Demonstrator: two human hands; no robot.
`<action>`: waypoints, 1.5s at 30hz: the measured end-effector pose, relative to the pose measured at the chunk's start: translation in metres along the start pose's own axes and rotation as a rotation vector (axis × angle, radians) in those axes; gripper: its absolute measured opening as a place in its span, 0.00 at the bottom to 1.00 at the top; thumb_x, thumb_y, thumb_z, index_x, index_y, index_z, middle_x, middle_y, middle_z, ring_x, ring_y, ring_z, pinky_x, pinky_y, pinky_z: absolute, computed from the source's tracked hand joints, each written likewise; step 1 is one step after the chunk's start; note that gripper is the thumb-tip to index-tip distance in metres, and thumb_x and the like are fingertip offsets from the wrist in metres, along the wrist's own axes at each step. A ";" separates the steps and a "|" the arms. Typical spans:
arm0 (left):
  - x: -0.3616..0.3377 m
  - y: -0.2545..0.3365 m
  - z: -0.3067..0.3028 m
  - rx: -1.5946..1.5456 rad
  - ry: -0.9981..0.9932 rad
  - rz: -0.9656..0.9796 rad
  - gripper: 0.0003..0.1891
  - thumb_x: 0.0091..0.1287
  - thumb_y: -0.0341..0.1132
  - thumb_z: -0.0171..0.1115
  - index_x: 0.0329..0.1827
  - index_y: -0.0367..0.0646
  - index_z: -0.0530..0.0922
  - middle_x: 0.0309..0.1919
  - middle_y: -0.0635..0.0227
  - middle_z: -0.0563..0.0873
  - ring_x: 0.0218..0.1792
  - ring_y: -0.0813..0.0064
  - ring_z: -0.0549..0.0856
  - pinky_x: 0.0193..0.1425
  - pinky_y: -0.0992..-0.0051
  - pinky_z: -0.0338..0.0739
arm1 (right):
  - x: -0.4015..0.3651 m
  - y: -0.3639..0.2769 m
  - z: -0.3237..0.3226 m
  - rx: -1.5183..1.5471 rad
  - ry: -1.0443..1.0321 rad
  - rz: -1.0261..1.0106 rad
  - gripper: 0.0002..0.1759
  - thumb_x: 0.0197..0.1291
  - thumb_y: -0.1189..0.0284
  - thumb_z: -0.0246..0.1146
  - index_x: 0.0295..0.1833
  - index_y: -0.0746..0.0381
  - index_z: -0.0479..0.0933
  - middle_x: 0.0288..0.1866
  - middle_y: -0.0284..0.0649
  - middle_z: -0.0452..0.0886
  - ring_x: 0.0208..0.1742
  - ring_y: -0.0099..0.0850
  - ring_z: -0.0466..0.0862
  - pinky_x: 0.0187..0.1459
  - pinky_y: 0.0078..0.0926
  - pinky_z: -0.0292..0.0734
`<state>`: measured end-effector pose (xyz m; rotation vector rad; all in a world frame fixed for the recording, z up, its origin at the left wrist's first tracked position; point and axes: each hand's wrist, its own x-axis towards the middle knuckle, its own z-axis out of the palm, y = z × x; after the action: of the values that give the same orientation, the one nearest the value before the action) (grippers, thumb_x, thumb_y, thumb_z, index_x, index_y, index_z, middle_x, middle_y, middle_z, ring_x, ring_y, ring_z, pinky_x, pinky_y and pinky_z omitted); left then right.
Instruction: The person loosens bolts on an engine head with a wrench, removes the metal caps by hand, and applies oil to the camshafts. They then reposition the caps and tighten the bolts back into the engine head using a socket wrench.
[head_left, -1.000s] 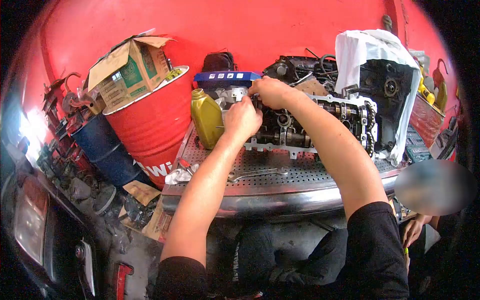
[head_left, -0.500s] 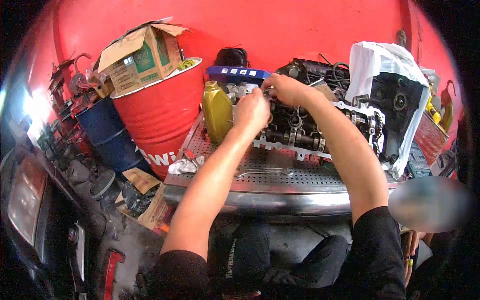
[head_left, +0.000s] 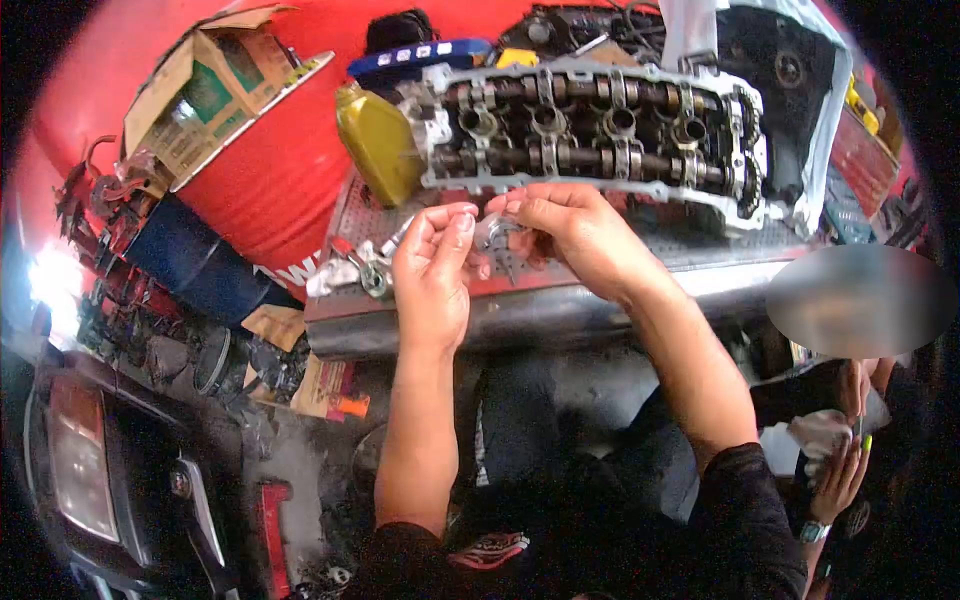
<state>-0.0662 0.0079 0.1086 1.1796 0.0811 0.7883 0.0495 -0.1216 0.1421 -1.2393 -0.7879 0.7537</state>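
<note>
My left hand point(head_left: 432, 275) is raised above the front of the perforated metal table point(head_left: 345, 225), thumb and index finger together. Close to its right, my right hand point(head_left: 580, 235) has its fingertips pinched. Anything between either set of fingertips is too small to make out. Directly behind both hands lies the engine cylinder head point(head_left: 655, 188), with its camshafts and caps exposed. A gold bottle point(head_left: 375, 145) stands at its left end. A wrench end point(head_left: 374, 279) shows beside my left hand, next to a white rag point(head_left: 330, 275).
A red drum point(head_left: 285, 185) carries an open cardboard box point(head_left: 215, 95) on the left. Behind the cylinder head sits a blue tray point(head_left: 420, 58). A black engine cover point(head_left: 785, 80) is at the right. Another person's hands point(head_left: 840, 480) hold a cloth at the lower right.
Both hands have come away from the left end of the cylinder head, back toward my body, and are now over the table front. The view has tilted downward.
</note>
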 end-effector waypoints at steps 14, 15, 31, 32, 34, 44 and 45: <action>0.014 -0.082 -0.004 0.198 -0.024 0.160 0.11 0.73 0.28 0.63 0.56 0.36 0.79 0.38 0.67 0.85 0.31 0.78 0.82 0.36 0.76 0.79 | 0.009 0.089 -0.040 -0.066 0.098 -0.339 0.20 0.74 0.67 0.61 0.65 0.68 0.77 0.45 0.38 0.86 0.45 0.26 0.83 0.50 0.26 0.80; 0.004 -0.076 -0.001 0.373 -0.032 0.192 0.11 0.72 0.28 0.64 0.56 0.37 0.79 0.35 0.68 0.86 0.28 0.80 0.82 0.34 0.79 0.78 | -0.012 0.089 -0.039 -0.152 0.131 -0.389 0.21 0.73 0.67 0.62 0.64 0.69 0.77 0.47 0.40 0.86 0.47 0.28 0.84 0.52 0.28 0.80; -0.148 -0.110 -0.043 0.645 -0.212 0.031 0.17 0.69 0.42 0.70 0.50 0.39 0.78 0.41 0.54 0.86 0.41 0.62 0.84 0.49 0.63 0.79 | -0.423 0.336 -0.163 -0.323 1.475 0.307 0.17 0.78 0.64 0.54 0.61 0.61 0.80 0.55 0.36 0.84 0.52 0.27 0.81 0.54 0.27 0.76; -0.151 -0.114 -0.031 0.641 -0.243 -0.024 0.17 0.69 0.42 0.70 0.49 0.39 0.78 0.40 0.54 0.86 0.41 0.63 0.84 0.50 0.62 0.79 | -0.451 0.380 -0.162 -0.269 1.416 0.479 0.18 0.78 0.63 0.54 0.61 0.61 0.80 0.55 0.36 0.84 0.53 0.27 0.81 0.55 0.28 0.76; -0.156 -0.123 -0.014 0.662 -0.316 -0.085 0.16 0.69 0.41 0.70 0.48 0.38 0.79 0.39 0.55 0.86 0.41 0.62 0.84 0.51 0.62 0.79 | -0.454 0.432 -0.128 -0.023 1.154 0.792 0.19 0.78 0.61 0.53 0.62 0.61 0.80 0.57 0.36 0.83 0.54 0.27 0.80 0.57 0.28 0.75; -0.150 -0.149 0.015 0.756 -0.495 -0.309 0.14 0.71 0.33 0.66 0.56 0.37 0.78 0.48 0.51 0.83 0.45 0.64 0.82 0.38 0.69 0.83 | -0.466 0.453 -0.057 0.721 0.408 0.717 0.26 0.73 0.56 0.57 0.65 0.64 0.78 0.65 0.38 0.81 0.61 0.27 0.79 0.63 0.31 0.74; -0.146 -0.153 0.017 0.768 -0.555 -0.318 0.15 0.72 0.34 0.65 0.57 0.37 0.77 0.50 0.52 0.82 0.46 0.65 0.82 0.42 0.68 0.83 | -0.461 0.447 -0.062 0.676 0.407 0.682 0.27 0.72 0.57 0.59 0.66 0.66 0.78 0.65 0.39 0.82 0.62 0.28 0.79 0.63 0.31 0.74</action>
<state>-0.0883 -0.1147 -0.0628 2.0159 0.1119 0.1053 -0.1722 -0.4678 -0.3551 -0.9679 0.2553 1.1426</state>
